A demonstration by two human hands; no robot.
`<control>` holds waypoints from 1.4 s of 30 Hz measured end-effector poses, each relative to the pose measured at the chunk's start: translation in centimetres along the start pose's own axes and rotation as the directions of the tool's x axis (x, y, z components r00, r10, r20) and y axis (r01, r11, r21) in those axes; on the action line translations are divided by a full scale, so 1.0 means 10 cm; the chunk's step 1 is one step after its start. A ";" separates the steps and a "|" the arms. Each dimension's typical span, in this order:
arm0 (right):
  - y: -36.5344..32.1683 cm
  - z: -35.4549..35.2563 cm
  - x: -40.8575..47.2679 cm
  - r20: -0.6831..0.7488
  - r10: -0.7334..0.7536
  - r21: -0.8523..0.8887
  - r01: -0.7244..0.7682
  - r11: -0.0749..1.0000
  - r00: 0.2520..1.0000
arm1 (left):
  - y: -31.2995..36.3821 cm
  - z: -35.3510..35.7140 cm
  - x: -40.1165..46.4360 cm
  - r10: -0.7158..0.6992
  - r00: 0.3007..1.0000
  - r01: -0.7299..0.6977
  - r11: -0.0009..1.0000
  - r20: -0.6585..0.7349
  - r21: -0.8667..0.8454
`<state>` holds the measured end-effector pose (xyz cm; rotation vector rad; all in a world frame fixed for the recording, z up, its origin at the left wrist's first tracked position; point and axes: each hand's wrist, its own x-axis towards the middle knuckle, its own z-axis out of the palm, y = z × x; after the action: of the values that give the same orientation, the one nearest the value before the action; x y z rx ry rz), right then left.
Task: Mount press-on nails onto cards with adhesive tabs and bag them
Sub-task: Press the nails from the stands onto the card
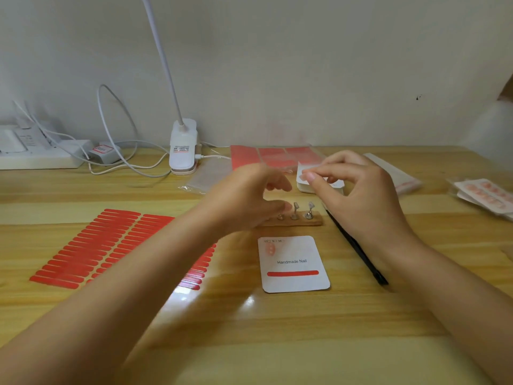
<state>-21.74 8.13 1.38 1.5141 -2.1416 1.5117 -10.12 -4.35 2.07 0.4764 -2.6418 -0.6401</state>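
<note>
Card (294,263) nearest on worktop (249,329), one nail mounted. Left hand (249,198) blurred, grip unclear. Right hand (358,187) pinched small pale piece, likely nail. Mounting step; next needs precise placement.

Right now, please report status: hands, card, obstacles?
Left hand blurred above wooden nail stand. Right hand pinching something small. White "Handmade Nail" card uncovered.
</note>
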 end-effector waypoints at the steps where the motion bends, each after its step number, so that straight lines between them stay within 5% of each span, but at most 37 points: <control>1: -0.03 -0.02 -0.01 0.008 -0.017 0.000 0.017 1.000 1.000 | -0.01 -0.06 -0.06 0.037 0.999 -0.036 0.999 -0.026 0.038; 10: -0.06 0.04 -0.32 0.185 -0.004 0.117 -0.018 0.993 0.983 | -0.10 -0.06 -0.68 0.070 0.997 -0.070 0.997 -0.009 0.011; 20: 0.11 0.13 -0.49 0.313 -0.101 -0.075 0.131 0.989 0.944 | -0.12 0.13 -0.75 0.124 0.992 -0.121 0.989 -0.030 0.081; 42: 0.09 0.15 -0.50 0.362 -0.083 -0.091 0.124 0.988 0.929 | -0.10 0.15 -0.75 0.235 0.971 -0.221 0.954 -0.045 0.203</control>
<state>-19.36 10.21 -2.86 1.9513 -2.2388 1.1298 -4.04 -1.65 -1.75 0.2357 -2.6532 -0.2875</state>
